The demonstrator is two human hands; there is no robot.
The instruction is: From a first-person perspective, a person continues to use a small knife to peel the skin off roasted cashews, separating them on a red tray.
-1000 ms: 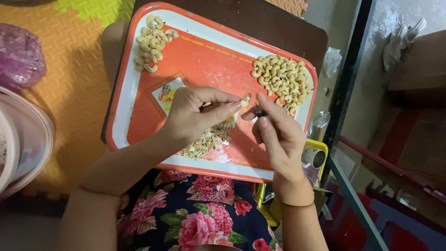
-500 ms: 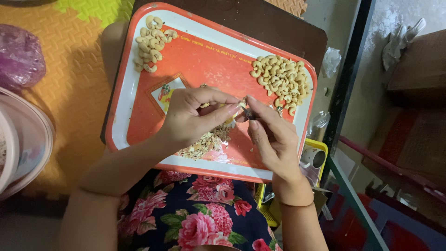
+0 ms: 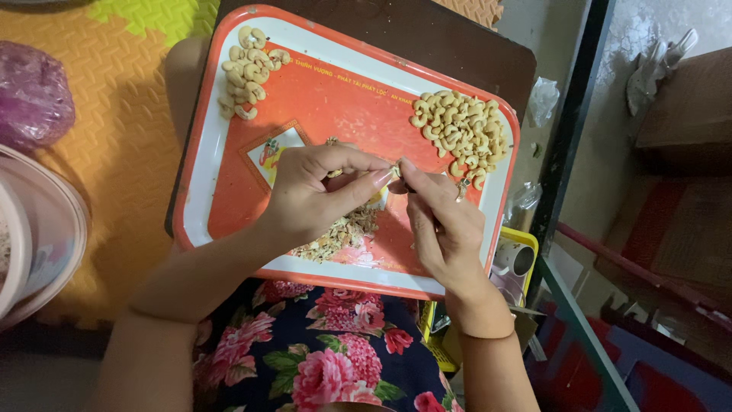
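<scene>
Single cashew [image 3: 395, 172] pinched between both grips above the orange tray [image 3: 200, 160] centre: left hand [image 3: 313, 194] fingertips closed on it from the left, right hand [image 3: 442, 221] meeting it from the right, shell scraps [image 3: 339, 233] directly beneath.

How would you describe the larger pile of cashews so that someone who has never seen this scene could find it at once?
Start at the orange tray with a white rim resting on the person's lap. Look to its far right corner, beyond the right hand: the larger pile of cashews lies there. It is broader and paler than the small pile of cashews in the far left corner, and whole, unlike the crumbly heap of skins under the hands.
</scene>
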